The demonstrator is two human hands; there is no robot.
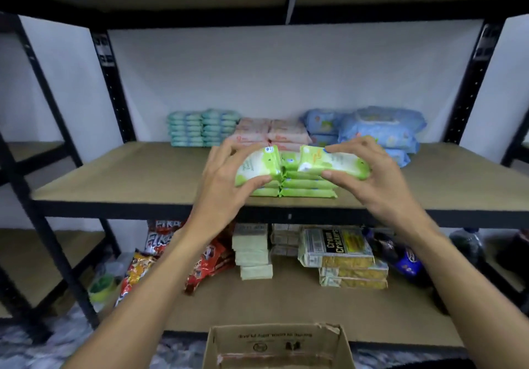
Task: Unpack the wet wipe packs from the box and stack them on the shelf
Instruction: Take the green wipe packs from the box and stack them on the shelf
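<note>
My left hand (221,181) grips a green wet wipe pack (256,165) between thumb and fingers, tilted, just above the left green stack. My right hand (372,174) grips a second green pack (335,164) the same way over the right stack of green packs (307,188). Both stacks lie near the front edge of the middle shelf (128,174). The open cardboard box (276,345) stands below at the bottom of the view; its inside is mostly out of sight.
Behind the green stacks lie teal packs (203,128), pink packs (272,132) and blue packs (380,128). The lower shelf (286,297) carries snack bags (206,262), cracker packs (343,254), pale boxes and bottles. Black uprights (111,82) frame the bay.
</note>
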